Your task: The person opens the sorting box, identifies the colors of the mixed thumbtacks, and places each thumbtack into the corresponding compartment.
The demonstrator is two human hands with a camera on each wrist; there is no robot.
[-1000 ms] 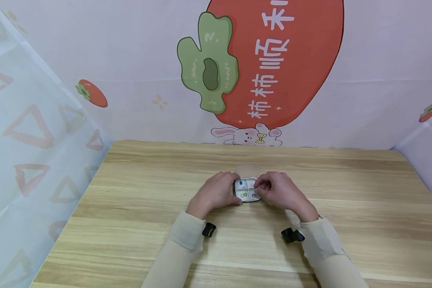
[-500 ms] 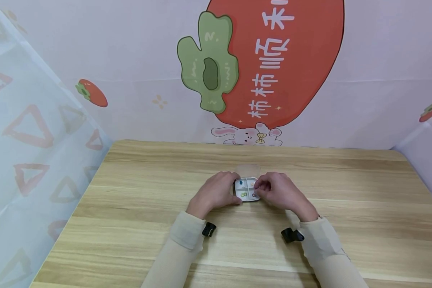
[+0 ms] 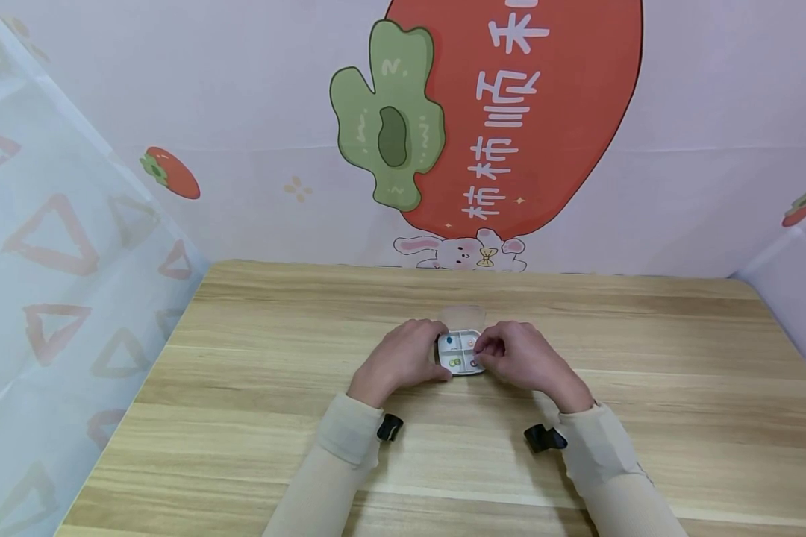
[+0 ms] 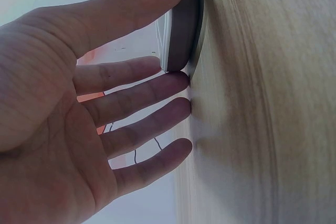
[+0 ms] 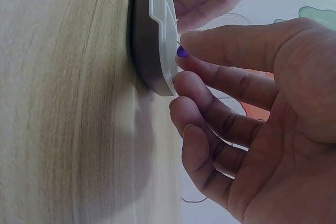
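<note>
On the table, a small box (image 3: 462,350) with a dark outside and white inside has its clear lid (image 3: 462,317) open at the back. Thin walls divide it into compartments. A blue bit (image 3: 449,340) lies back left, yellow-green rings (image 3: 454,362) front left. My left hand (image 3: 408,354) grips the box's left end between thumb and index finger; its other fingers (image 4: 139,95) stretch out below. At the box's right side, my right hand (image 3: 520,354) pinches a small purple piece with a thin wire (image 5: 182,51), like an earring, right at the rim.
The wooden table (image 3: 275,447) spreads around the box. Behind it hangs a printed cloth (image 3: 255,201) with a large persimmon picture. Another patterned cloth (image 3: 60,298) stands along the left side. Black wrist cameras, such as the right one (image 3: 545,438), sit under both forearms.
</note>
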